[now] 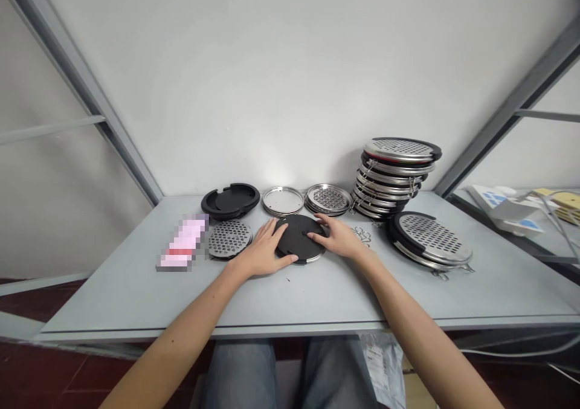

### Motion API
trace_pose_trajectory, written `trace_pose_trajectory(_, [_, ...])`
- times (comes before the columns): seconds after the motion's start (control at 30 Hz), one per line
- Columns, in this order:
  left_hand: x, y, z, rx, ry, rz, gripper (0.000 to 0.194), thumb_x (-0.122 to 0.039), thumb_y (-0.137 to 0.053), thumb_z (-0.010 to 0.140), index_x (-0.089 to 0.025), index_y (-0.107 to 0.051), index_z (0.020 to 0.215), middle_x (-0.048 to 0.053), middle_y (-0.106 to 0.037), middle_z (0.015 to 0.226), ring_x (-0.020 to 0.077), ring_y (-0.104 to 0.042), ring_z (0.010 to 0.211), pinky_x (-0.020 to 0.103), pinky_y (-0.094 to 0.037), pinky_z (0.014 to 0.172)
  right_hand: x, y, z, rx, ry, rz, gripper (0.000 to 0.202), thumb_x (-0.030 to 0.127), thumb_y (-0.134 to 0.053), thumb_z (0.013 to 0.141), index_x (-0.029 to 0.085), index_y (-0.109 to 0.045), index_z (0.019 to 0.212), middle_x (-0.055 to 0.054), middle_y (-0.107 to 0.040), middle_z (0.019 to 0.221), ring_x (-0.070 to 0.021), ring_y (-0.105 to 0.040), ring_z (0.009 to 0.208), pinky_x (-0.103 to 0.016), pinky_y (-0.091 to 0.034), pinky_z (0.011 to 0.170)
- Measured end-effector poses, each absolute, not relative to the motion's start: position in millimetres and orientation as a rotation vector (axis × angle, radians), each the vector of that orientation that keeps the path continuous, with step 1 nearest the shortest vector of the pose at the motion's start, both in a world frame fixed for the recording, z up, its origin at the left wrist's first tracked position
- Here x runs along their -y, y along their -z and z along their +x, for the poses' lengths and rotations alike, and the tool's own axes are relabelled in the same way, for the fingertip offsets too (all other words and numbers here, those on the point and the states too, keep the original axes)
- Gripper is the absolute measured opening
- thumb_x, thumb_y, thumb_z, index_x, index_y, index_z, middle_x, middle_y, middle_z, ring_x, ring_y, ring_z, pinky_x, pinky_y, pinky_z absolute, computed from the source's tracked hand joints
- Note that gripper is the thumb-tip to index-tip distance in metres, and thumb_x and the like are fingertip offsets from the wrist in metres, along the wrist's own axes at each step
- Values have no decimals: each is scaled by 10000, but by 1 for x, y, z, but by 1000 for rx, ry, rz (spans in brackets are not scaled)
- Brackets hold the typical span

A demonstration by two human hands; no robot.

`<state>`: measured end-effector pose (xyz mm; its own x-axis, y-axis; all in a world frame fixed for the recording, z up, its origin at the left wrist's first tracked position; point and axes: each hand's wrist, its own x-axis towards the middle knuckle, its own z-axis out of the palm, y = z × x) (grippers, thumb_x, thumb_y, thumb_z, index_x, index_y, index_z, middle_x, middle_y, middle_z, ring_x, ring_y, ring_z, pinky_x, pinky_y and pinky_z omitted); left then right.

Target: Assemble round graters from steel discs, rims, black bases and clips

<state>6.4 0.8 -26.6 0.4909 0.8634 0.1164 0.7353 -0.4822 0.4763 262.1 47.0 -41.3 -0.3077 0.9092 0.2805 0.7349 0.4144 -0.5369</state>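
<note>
A round black disc (302,246) with a thin metal edge lies flat on the table in front of me, a small slot near its middle. My left hand (267,249) holds its left side, fingers spread over the top and thumb at the front rim. From the right, my right hand (339,237) grips it, index finger at the back rim and thumb on top. Just left of my left hand is a perforated metal disc (230,238). Small wire clips (362,235) lie beside my right hand, partly hidden by it.
Behind are black rings (208,203), plain metal plates (283,200) and perforated plates (328,199). A tall stack of rimmed discs (392,179) stands back right; another small stack (430,240) sits nearer. A blurred pink item (185,243) lies left on the grey table (136,294).
</note>
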Motion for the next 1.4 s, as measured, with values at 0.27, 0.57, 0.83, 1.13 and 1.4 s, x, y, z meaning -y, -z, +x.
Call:
trace_pose_trajectory(0.27, [1,27,7,-1310,-468,2360,963,-652,-608,756,-217,-197,1510,130,-93,1589,346,-170,1442,482,-285,1133,-47,39,261,2005,-647,-1321,588,444,-640,806,162,-511,1306,-163,-677,1136,-271,-667,972,-430,-523,864])
trace_pose_trajectory(0.57, [0,29,5,-1289,-507,2371,947,-657,-615,753,-239,-218,1503,118,-118,1583,360,-191,1433,486,-289,1130,-45,32,262,1898,-738,-1230,522,308,-601,810,161,-508,1302,-152,-670,1155,-278,-637,1058,-435,-508,900])
trace_pose_trajectory(0.83, [2,26,5,-1307,-462,2376,950,-670,-610,747,-225,-237,1498,123,-127,1580,354,-188,1434,463,-262,1144,-50,39,266,1974,-847,-1205,509,244,-527,832,161,-470,1331,-112,-688,1153,-234,-661,987,-395,-491,915])
trace_pose_trajectory(1.13, [4,26,10,-1363,-424,2335,965,-697,-572,753,-205,-217,1502,122,-85,1589,334,-150,1448,455,-252,1151,-48,37,264,2068,-528,-1369,465,431,-533,873,159,-561,1250,-135,-684,1137,-255,-645,1012,-363,-490,870])
trace_pose_trajectory(1.4, [4,27,8,-1333,-460,2348,978,-695,-554,772,-204,-152,1516,124,-89,1591,329,-121,1455,457,-218,1164,-45,22,267,1985,-413,-1506,377,411,-476,902,166,-648,1131,-77,-748,856,-215,-668,763,-304,-461,745])
